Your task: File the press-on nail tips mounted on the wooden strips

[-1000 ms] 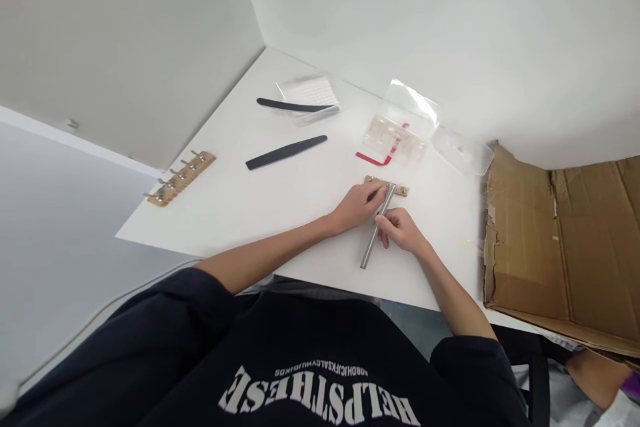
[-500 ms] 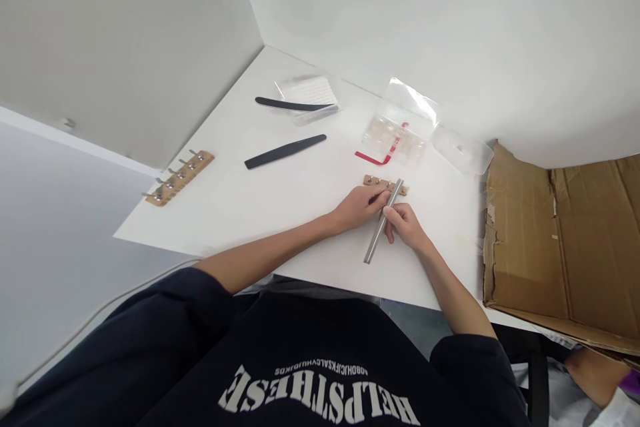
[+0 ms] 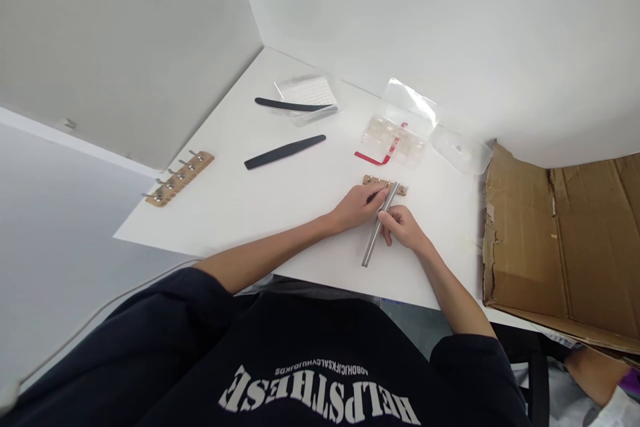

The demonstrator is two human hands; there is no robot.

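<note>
A long grey file (image 3: 373, 245) slants across a small wooden strip (image 3: 384, 183) set with small pale pieces on the white table (image 3: 280, 200). My right hand (image 3: 403, 228) is closed around the file's middle, its far end lying over the strip. My left hand (image 3: 359, 205) rests on the table just left of the file, fingers curled and pinching the near edge of the strip.
Two black nail files (image 3: 285, 151) lie at the back left, one by a clear box (image 3: 306, 95). A second wooden strip with metal pegs (image 3: 178, 178) sits near the left edge. Clear trays (image 3: 397, 135) and a red strip stand behind; an open cardboard box (image 3: 560, 247) fills the right.
The file slid forward over the strip half a second ago, then back toward me with my right hand. My left hand has stayed on the strip.
</note>
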